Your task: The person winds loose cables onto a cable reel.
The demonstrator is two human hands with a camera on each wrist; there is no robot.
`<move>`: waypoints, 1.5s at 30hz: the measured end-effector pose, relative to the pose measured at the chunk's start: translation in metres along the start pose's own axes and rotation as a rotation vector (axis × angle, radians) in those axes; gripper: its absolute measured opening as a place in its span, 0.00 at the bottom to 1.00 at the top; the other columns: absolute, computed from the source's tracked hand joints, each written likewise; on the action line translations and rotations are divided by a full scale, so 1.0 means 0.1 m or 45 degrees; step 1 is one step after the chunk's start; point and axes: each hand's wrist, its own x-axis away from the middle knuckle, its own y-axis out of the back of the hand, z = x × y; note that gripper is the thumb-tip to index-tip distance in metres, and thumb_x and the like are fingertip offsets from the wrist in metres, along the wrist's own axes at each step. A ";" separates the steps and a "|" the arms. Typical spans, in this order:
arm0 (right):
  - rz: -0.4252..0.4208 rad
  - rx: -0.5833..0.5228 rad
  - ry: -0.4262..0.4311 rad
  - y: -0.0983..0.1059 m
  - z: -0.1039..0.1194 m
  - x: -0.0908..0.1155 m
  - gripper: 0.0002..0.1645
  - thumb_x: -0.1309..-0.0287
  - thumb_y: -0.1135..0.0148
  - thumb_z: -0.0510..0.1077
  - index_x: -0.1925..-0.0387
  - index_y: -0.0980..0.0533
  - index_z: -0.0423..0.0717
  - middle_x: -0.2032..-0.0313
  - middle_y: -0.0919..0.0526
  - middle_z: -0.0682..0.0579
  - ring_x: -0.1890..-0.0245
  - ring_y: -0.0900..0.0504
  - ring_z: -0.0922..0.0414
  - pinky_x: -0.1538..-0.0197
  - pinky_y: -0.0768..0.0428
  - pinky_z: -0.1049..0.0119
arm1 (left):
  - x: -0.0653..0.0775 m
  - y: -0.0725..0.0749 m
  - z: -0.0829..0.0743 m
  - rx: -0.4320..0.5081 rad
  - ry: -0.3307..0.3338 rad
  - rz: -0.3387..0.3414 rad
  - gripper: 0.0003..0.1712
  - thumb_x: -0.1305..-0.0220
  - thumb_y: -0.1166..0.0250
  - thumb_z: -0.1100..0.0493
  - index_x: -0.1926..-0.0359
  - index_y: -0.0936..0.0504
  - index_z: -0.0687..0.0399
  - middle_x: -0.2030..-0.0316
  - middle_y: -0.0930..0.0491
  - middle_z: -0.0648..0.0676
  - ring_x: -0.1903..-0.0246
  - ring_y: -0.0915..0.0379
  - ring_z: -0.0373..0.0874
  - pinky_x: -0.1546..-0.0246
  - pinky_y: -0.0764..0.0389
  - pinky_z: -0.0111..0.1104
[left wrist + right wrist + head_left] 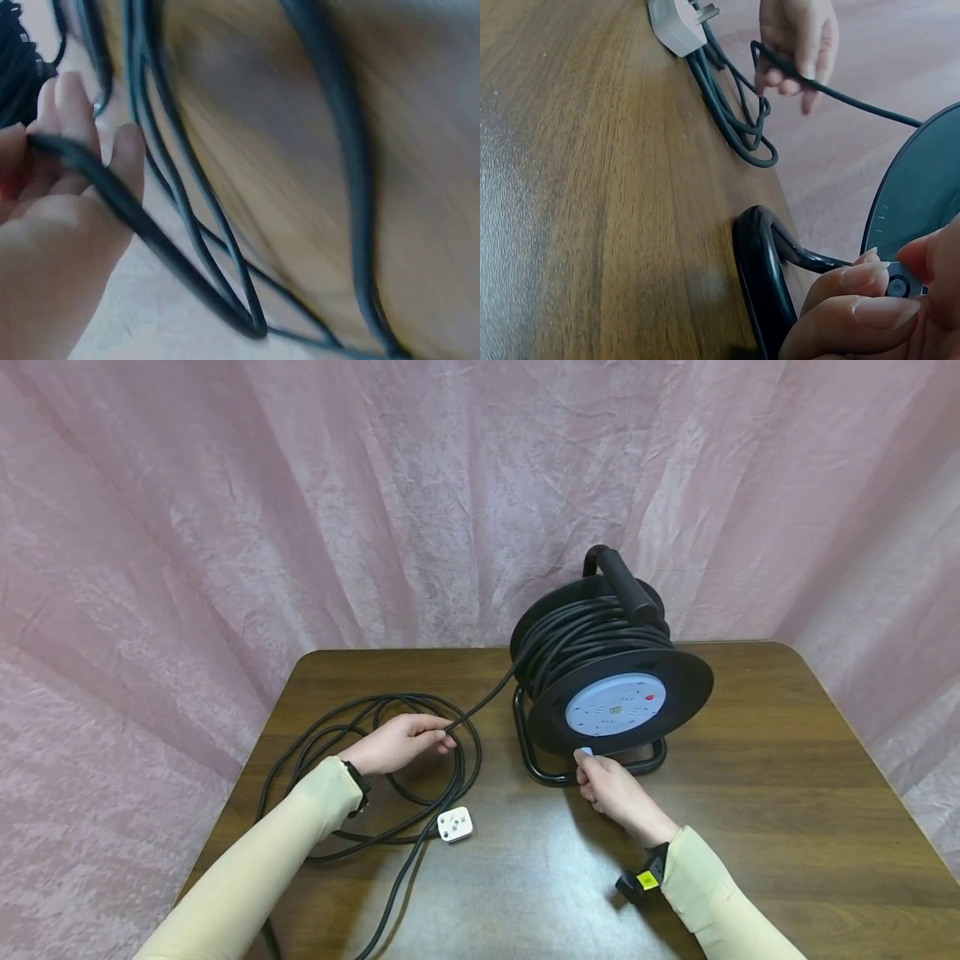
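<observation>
A black cable reel (688, 681) stands on its tubular frame at the right of the table, with black cable wound on its drum and a pale socket panel (615, 704) on its front. My left hand (401, 743) pinches the cable (491, 695) between thumb and fingers where it runs from the drum to the left. At the lower rim of the front disc, my right hand (615, 793) grips a small knob (897, 286), mostly covered by the fingers. Loose coils of cable (174, 187) lie under and around the left hand.
A white plug (454, 825) lies on the wooden table (787, 793) beside the loose coils. The reel's carrying handle (628, 587) rises at the top. One stretch of cable runs toward the front edge. A pink curtain (450, 502) hangs behind the table.
</observation>
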 end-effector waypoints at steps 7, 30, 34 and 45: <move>0.028 -0.049 0.001 0.00 0.03 -0.03 0.32 0.23 0.60 0.59 0.66 0.32 0.33 0.83 0.37 0.56 0.84 0.42 0.62 0.80 0.42 0.71 | 0.07 0.04 0.07 -0.156 0.068 -0.043 0.19 0.23 0.46 0.54 0.40 0.21 0.59 0.60 0.16 0.46 0.60 0.21 0.38 0.52 0.21 0.39; 0.179 -0.332 0.036 -0.22 0.23 0.00 0.30 0.24 0.59 0.61 0.74 0.35 0.41 0.83 0.38 0.54 0.88 0.48 0.61 0.84 0.47 0.71 | -0.07 -0.10 -0.10 -0.248 0.063 -0.268 0.22 0.22 0.48 0.47 0.37 0.22 0.51 0.55 0.16 0.53 0.58 0.20 0.40 0.49 0.23 0.43; 0.214 -0.356 0.053 -0.26 0.26 0.01 0.30 0.24 0.60 0.62 0.73 0.36 0.42 0.84 0.38 0.54 0.89 0.48 0.61 0.85 0.47 0.71 | -0.05 -0.11 -0.12 -0.259 0.018 -0.237 0.23 0.22 0.48 0.52 0.31 0.28 0.50 0.53 0.19 0.54 0.58 0.23 0.40 0.52 0.23 0.40; 0.305 -0.394 0.087 -0.34 0.38 0.08 0.30 0.23 0.63 0.62 0.71 0.36 0.42 0.83 0.39 0.55 0.89 0.47 0.61 0.84 0.47 0.71 | 0.00 -0.10 -0.03 -0.184 -0.078 -0.255 0.23 0.22 0.47 0.52 0.31 0.28 0.46 0.51 0.19 0.51 0.53 0.20 0.47 0.52 0.21 0.38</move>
